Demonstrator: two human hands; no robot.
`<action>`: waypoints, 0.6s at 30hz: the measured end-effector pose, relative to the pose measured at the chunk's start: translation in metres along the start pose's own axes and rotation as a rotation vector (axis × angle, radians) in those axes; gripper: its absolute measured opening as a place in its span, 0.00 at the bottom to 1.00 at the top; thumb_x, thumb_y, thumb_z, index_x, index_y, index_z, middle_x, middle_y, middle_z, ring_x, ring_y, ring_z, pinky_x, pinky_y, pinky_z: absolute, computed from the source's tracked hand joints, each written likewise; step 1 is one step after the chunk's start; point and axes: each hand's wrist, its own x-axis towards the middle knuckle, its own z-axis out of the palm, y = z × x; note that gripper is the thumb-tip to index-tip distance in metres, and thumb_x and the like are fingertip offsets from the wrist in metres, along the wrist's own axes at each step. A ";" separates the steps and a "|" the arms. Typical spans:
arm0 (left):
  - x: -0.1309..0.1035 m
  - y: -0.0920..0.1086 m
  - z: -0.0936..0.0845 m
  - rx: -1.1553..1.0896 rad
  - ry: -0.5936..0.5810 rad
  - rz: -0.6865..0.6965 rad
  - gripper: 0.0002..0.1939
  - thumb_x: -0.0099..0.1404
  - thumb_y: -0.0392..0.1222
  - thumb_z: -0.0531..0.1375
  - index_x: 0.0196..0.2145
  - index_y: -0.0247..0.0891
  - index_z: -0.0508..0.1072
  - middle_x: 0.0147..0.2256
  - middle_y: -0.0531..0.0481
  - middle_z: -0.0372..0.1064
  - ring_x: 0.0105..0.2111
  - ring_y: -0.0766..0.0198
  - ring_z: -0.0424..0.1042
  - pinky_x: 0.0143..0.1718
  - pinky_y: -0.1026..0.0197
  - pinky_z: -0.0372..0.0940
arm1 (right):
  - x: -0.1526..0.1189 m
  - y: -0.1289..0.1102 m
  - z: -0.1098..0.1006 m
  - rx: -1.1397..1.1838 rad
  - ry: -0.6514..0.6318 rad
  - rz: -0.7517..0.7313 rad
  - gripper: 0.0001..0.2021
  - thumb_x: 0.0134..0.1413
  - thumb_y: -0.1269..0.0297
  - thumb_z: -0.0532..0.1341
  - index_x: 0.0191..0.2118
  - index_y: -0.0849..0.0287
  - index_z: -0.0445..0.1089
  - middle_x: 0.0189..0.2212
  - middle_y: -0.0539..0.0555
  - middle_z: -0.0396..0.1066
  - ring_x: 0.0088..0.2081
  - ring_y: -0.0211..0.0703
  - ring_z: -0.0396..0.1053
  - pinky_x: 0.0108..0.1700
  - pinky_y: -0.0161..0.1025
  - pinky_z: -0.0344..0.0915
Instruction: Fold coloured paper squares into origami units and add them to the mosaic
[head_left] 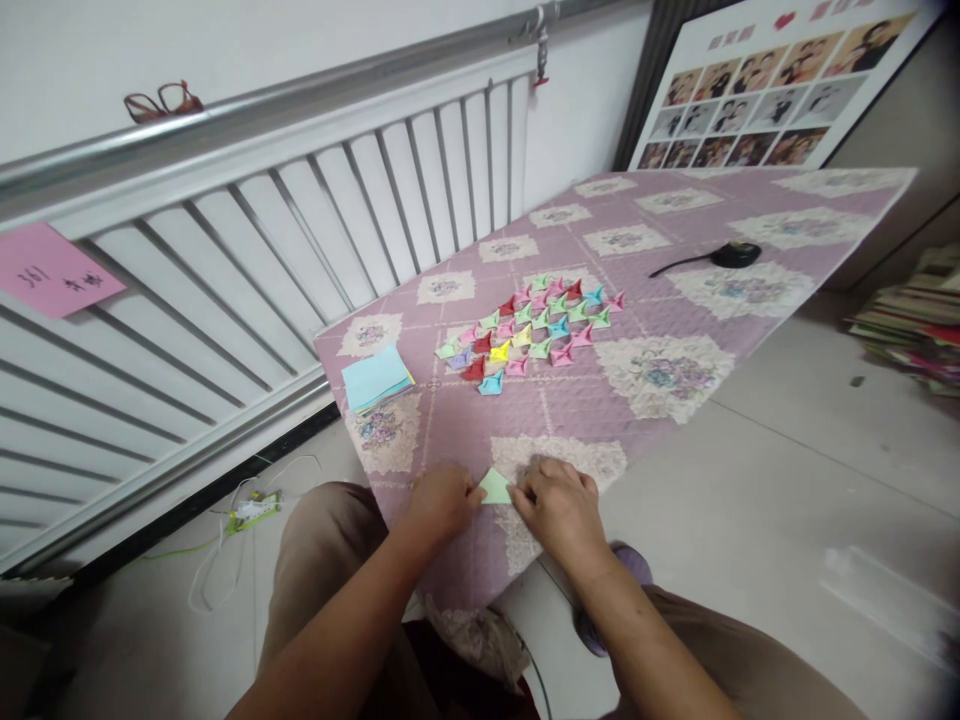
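Between my two hands, at the near end of the table, lies a small piece of light green paper (495, 488) folded into a triangle. My left hand (444, 500) is closed, with thumb and forefinger gripping the paper's left corner. On the opposite corner, my right hand (556, 497) has its fingers curled and pinches the paper's edge. Beyond the hands, several small folded paper pieces (521, 337) in green, pink, red, blue and yellow sit in rows on the patterned cloth. A stack of paper squares (377, 379), light blue on top, rests to the left.
A purple floral tablecloth (465, 430) covers the table. A black object with a thin tail (735, 255) lies at the far right. Along the left stands a white radiator (300, 230), with glasses (163, 103) on its pipe and a pink note (56, 270). A power strip (255, 510) is on the floor.
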 end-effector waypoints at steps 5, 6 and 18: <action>-0.002 0.002 -0.001 0.016 -0.012 -0.005 0.14 0.64 0.49 0.54 0.33 0.39 0.75 0.36 0.46 0.73 0.38 0.56 0.70 0.40 0.56 0.59 | 0.000 0.000 0.001 -0.009 0.015 -0.006 0.10 0.52 0.61 0.63 0.23 0.56 0.67 0.29 0.52 0.68 0.38 0.46 0.61 0.39 0.42 0.49; -0.002 0.002 -0.002 0.020 -0.013 -0.001 0.14 0.64 0.49 0.54 0.33 0.39 0.75 0.36 0.46 0.73 0.38 0.56 0.70 0.41 0.56 0.59 | 0.000 0.000 0.001 -0.011 0.013 -0.002 0.10 0.52 0.61 0.63 0.23 0.56 0.68 0.29 0.52 0.68 0.38 0.46 0.61 0.39 0.43 0.49; -0.003 0.004 -0.007 0.031 -0.012 0.025 0.14 0.65 0.48 0.54 0.34 0.39 0.74 0.37 0.45 0.73 0.40 0.54 0.70 0.42 0.55 0.60 | -0.006 -0.001 0.006 -0.072 -0.010 -0.304 0.06 0.59 0.71 0.57 0.33 0.56 0.70 0.31 0.54 0.68 0.35 0.44 0.59 0.38 0.41 0.50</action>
